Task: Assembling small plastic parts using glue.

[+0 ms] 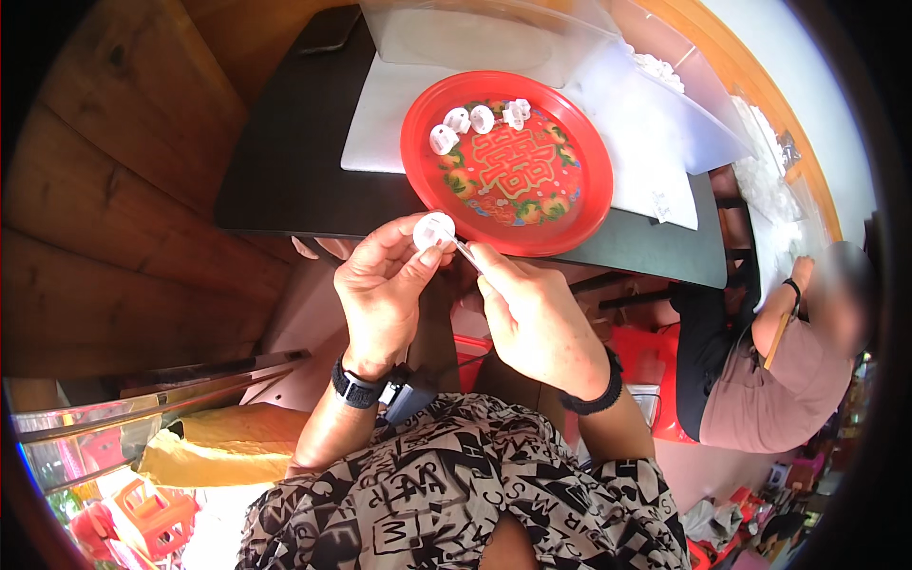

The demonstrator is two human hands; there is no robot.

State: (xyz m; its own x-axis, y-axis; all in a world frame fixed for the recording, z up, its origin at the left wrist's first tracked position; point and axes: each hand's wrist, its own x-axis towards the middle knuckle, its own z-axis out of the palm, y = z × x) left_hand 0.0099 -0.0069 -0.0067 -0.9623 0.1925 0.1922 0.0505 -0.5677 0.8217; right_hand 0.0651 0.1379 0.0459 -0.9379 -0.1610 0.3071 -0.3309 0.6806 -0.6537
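Observation:
Between the thumb and fingers of my left hand (385, 280) is a small white round plastic piece (432, 229), its face turned up. My right hand (546, 318) grips a thin metal tool (467, 255) like a pen, and its tip reaches the right edge of the piece. Whether the tool is tweezers or a small blade, I cannot tell. Both hands are at the near rim of a red round tray (600, 204) with a printed fruit pattern. Several similar white plastic pieces (444, 140) lie along the tray's far left part.
The tray rests on a dark table (285, 171) partly covered by a white sheet (375, 133). Clear plastic bins (475, 43) stand behind it. A dark flat object (328, 28) lies at the far left corner. Another person (779, 380) sits at the right. Wooden panels (123, 180) rise on the left.

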